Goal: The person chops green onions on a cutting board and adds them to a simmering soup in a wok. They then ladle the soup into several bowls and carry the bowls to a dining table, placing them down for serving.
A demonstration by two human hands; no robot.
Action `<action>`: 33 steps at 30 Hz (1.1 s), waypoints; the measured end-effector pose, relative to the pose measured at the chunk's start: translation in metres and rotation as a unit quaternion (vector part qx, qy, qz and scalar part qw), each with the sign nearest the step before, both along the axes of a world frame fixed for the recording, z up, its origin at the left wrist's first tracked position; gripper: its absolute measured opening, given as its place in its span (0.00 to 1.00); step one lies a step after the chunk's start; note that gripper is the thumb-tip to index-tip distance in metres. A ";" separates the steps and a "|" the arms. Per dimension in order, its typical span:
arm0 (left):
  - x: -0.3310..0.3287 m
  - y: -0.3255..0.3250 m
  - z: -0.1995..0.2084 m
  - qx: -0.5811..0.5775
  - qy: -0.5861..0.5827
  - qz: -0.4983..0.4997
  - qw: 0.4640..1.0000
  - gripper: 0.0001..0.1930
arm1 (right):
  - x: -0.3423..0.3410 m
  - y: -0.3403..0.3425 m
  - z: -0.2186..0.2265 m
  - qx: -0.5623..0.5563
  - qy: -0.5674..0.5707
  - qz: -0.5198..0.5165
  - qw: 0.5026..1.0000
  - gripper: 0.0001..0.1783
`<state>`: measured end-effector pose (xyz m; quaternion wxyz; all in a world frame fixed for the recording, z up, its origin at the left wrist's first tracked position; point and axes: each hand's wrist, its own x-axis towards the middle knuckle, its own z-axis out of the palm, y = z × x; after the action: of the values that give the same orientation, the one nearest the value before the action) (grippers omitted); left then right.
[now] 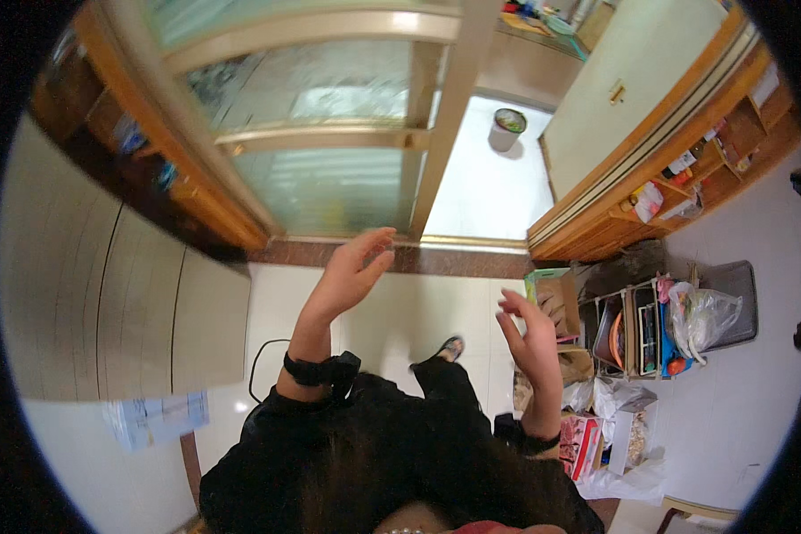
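My left hand [351, 274] is raised in front of me with its fingers stretched out and the thumb apart. It holds nothing and shows against the foot of a sliding glass door [329, 191] with a beige frame. My right hand [532, 338] hangs over the floor on the right, its fingers loosely bent and apart, holding nothing. Nearest to it in the picture is an open cardboard box [556, 303] with a green edge. Dark bands circle both wrists. One shoe [454, 347] of mine shows on the pale tiles.
Past the doorway a waste bin [507, 129] stands on a white floor. A brown threshold [454, 262] crosses ahead. On the right are a rack of boards and bags [636, 329], plastic bags [610, 400] and wooden shelves [685, 178]. Pale cabinets [133, 303] line the left, near a blue-white box [156, 418].
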<state>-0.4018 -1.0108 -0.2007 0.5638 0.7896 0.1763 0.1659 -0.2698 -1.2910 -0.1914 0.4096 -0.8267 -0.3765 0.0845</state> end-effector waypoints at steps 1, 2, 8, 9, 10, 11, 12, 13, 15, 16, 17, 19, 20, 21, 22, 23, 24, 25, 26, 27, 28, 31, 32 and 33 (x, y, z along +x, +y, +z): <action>0.031 0.001 0.004 0.013 0.001 -0.031 0.999 0.19 | 0.015 -0.014 -0.006 -0.003 0.011 -0.024 1.000 0.18; 0.066 -0.003 0.007 0.004 -0.003 -0.050 0.999 0.19 | 0.038 -0.027 -0.012 -0.011 0.026 -0.039 0.999 0.18; 0.274 -0.026 0.000 -0.009 0.006 -0.092 0.996 0.19 | 0.208 -0.063 -0.028 -0.045 -0.010 -0.120 0.992 0.17; 0.309 -0.031 0.002 -0.015 0.010 -0.091 0.996 0.18 | 0.238 -0.061 -0.018 -0.047 -0.021 -0.123 0.991 0.17; 0.345 -0.040 0.016 -0.004 0.018 -0.093 0.996 0.18 | 0.269 -0.061 -0.009 -0.032 -0.024 -0.120 0.992 0.16; 0.373 -0.043 0.022 0.022 -0.025 -0.097 0.995 0.18 | 0.297 -0.055 -0.001 -0.028 -0.025 -0.116 0.993 0.16; 0.399 -0.044 0.032 0.010 -0.044 -0.102 0.994 0.17 | 0.324 -0.047 0.005 -0.023 -0.025 -0.110 0.993 0.16; 0.428 -0.045 0.040 -0.007 -0.068 -0.109 0.992 0.16 | 0.352 -0.041 0.012 -0.022 -0.030 -0.107 0.994 0.16; 0.480 -0.037 0.044 -0.069 -0.114 -0.079 0.988 0.13 | 0.402 -0.017 0.024 0.001 -0.026 -0.083 0.996 0.17; 0.500 -0.030 0.044 -0.097 -0.139 -0.060 0.984 0.12 | 0.425 -0.001 0.024 0.022 -0.031 -0.053 0.998 0.17; 0.522 -0.020 0.042 -0.112 -0.145 -0.032 0.982 0.11 | 0.448 0.016 0.021 0.042 -0.034 -0.026 0.998 0.17; 0.566 0.001 0.034 -0.143 -0.160 0.020 0.977 0.08 | 0.488 0.054 0.022 0.031 -0.069 0.038 0.996 0.17; 0.590 0.012 0.028 -0.155 -0.187 0.045 0.969 0.06 | 0.509 0.073 0.019 0.031 -0.077 0.068 0.994 0.17; 0.610 0.025 0.022 -0.158 -0.200 0.059 0.965 0.06 | 0.529 0.091 0.016 0.031 -0.085 0.098 0.991 0.17; 0.634 0.037 0.016 -0.165 -0.220 0.069 0.959 0.06 | 0.551 0.106 0.015 0.036 -0.080 0.119 0.989 0.17; 0.657 0.051 0.010 -0.171 -0.239 0.080 0.952 0.06 | 0.573 0.120 0.013 0.030 -0.074 0.128 0.989 0.16; 0.680 0.065 0.006 -0.161 -0.252 0.099 0.949 0.06 | 0.597 0.136 0.008 0.036 -0.071 0.136 0.988 0.15; 0.705 0.082 0.003 -0.169 -0.251 0.115 0.946 0.06 | 0.624 0.153 0.007 0.039 -0.061 0.146 0.987 0.15; 0.729 0.101 0.000 -0.177 -0.250 0.132 0.943 0.07 | 0.655 0.173 0.006 0.042 -0.077 0.148 0.985 0.14; 0.753 0.119 -0.002 -0.185 -0.250 0.149 0.939 0.07 | 0.687 0.196 0.004 0.046 -0.093 0.151 0.983 0.13; 0.770 0.142 0.005 -0.168 -0.261 0.158 0.937 0.09 | 0.709 0.220 0.001 0.056 -0.101 0.154 0.981 0.13; 0.807 0.194 0.000 -0.219 -0.299 0.183 0.911 0.10 | 0.765 0.292 0.006 0.104 -0.037 0.181 0.977 0.11; 0.821 0.212 -0.001 -0.257 -0.300 0.193 0.898 0.13 | 0.783 0.318 -0.001 0.124 -0.066 0.178 0.974 0.09; 0.830 0.231 -0.006 -0.316 -0.301 0.200 0.877 0.13 | 0.801 0.340 -0.006 0.124 -0.043 0.197 0.972 0.09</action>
<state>0.4281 -0.7801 -0.2067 0.7644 0.4293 0.1950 0.4398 0.5310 -0.9513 -0.1976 0.4672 -0.6821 -0.5567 0.0803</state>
